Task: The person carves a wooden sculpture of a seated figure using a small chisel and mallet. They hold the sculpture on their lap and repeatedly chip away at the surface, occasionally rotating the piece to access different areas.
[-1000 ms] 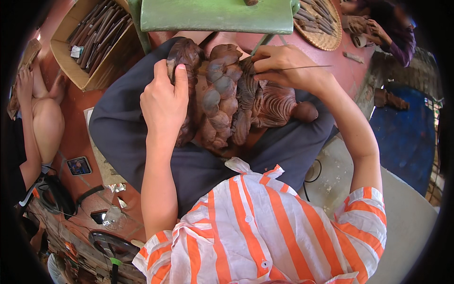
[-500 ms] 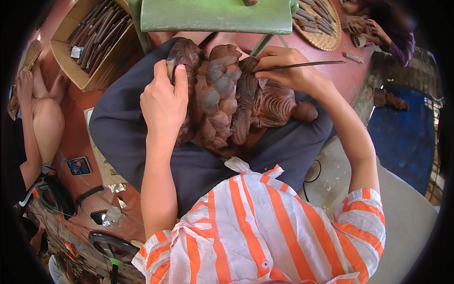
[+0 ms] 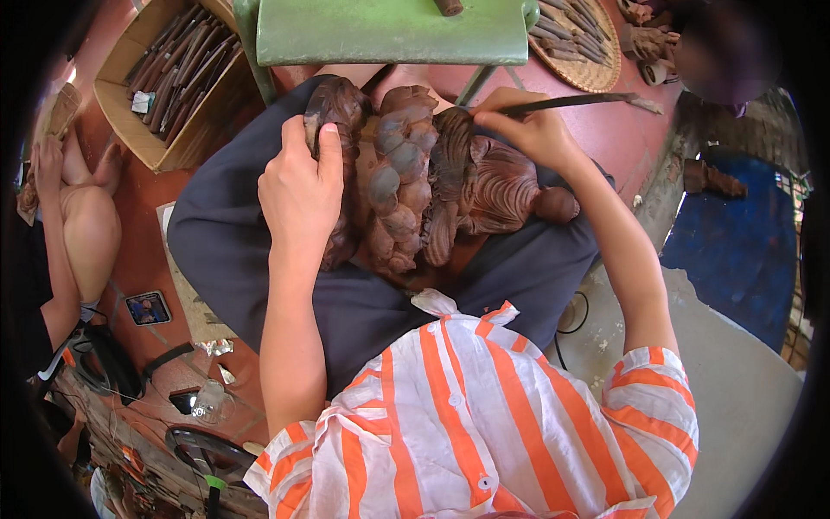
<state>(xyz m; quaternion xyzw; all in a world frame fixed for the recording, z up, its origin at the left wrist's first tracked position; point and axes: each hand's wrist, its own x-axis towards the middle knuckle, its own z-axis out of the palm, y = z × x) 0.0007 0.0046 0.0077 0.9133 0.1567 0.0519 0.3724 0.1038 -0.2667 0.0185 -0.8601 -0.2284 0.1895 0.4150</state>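
A dark brown wood carving [image 3: 402, 182] lies across my lap, with rounded lobes in its middle, grooved folds to the right and a round knob at its right end. My left hand [image 3: 303, 182] grips the carving's left end, thumb on top and fingers round the far side. Beyond the carving's right part, my right hand [image 3: 536, 134] is closed on a slim dark rod-like tool [image 3: 571, 102]. That tool points out to the right; its other end is hidden at my fingers, so I cannot tell its exact kind.
Ahead stands a green stool [image 3: 389, 35]. A cardboard box [image 3: 130, 130] of several long-handled tools is at far left, a round woven tray [image 3: 601, 76] of more tools at far right. A phone [image 3: 148, 308] lies left on the tiles. Other people sit left and far right.
My right hand has shifted slightly away from me, and the tool has moved with it, its outer end now higher in view. My left hand keeps its hold on the carving.
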